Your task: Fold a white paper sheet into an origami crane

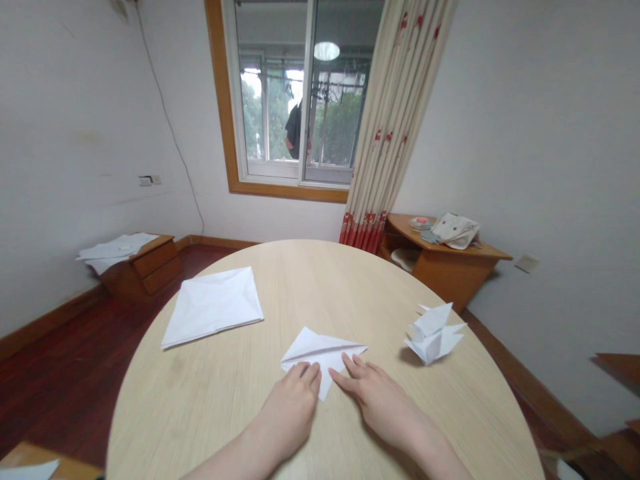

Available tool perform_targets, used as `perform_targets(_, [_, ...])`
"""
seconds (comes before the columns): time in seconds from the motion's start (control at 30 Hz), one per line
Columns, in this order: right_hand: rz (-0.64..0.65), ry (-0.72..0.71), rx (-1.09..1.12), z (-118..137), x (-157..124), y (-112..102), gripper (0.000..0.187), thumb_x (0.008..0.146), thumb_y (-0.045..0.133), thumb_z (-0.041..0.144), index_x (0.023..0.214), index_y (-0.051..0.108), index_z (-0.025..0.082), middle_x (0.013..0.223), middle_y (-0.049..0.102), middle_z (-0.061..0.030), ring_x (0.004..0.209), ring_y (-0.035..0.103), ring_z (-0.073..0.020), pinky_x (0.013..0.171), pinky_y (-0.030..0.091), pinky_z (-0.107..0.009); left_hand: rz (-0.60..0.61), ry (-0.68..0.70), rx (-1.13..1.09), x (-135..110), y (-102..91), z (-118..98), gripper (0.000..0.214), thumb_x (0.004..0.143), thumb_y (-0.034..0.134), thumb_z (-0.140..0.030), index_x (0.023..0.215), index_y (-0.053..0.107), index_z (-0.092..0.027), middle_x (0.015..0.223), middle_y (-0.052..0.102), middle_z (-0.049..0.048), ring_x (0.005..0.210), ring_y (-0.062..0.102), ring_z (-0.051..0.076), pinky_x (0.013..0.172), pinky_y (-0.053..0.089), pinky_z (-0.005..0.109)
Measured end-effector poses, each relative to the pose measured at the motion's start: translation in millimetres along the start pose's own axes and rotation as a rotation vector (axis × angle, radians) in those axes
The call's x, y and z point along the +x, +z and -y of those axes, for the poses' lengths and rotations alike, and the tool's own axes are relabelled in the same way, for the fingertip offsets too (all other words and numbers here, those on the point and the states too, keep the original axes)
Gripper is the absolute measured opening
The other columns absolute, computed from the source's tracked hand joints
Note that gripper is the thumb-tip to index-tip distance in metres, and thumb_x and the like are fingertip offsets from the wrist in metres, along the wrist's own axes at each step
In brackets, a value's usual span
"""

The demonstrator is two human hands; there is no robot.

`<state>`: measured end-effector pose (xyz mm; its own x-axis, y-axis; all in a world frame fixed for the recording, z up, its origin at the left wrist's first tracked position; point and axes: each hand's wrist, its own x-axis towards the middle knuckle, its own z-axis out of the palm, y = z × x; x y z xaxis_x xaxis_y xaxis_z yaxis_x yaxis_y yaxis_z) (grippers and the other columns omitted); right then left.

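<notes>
A partly folded piece of white paper (320,343) lies on the round wooden table (310,267) in front of me, with a crease across it and a pointed flap toward me. My left hand (296,397) presses on its near left edge, fingers bent and close together. On the near right edge rest the fingertips of my right hand (373,387), with its fingers spread apart. My palms hide little of the paper. To the right stands a folded paper figure (434,333) with several upright points.
A stack of white paper (215,307) lies at the table's left. Beyond the table are a low drawer cabinet (153,257) with papers, a corner cabinet (445,267) bearing a white bag (456,230), a curtain (385,140) and a window (300,100).
</notes>
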<state>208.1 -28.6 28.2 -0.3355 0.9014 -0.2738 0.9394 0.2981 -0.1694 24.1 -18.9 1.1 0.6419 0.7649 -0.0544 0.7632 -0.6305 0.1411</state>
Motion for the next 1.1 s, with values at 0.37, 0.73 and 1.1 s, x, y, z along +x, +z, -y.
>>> perform_targets(0.37, [-0.137,-0.044,-0.112,12,1,5,0.047,0.084,0.035,-0.001,0.117,0.064,0.018,0.124,0.063,-0.0117,0.111,0.06,-0.0249,0.092,0.041,-0.036,-0.086,-0.048,-0.023,6,-5.2,19,0.022,0.087,0.044,-0.01,0.088,0.065,-0.017,0.097,0.068,0.007,0.092,0.063,0.025,0.079,0.05,0.036])
perform_targets(0.73, [-0.426,-0.111,-0.213,0,28,26,0.027,0.078,0.045,-0.005,0.079,0.062,0.017,0.083,0.068,-0.004,0.081,0.058,-0.0184,0.069,0.03,-0.03,-0.391,-0.023,-0.032,18,16.0,32,0.011,0.086,0.053,-0.009,0.084,0.057,-0.019,0.089,0.063,0.0035,0.087,0.056,0.022,0.075,0.044,0.034])
perform_targets(1.1, [-0.587,-0.106,0.036,7,35,38,0.042,0.074,0.04,-0.004,0.11,0.054,0.013,0.116,0.057,-0.0135,0.107,0.051,-0.0251,0.089,0.044,-0.039,-0.452,0.004,-0.45,20,25.8,42,0.044,0.079,0.05,-0.004,0.12,0.045,-0.02,0.12,0.057,0.0088,0.114,0.053,0.021,0.099,0.045,0.038])
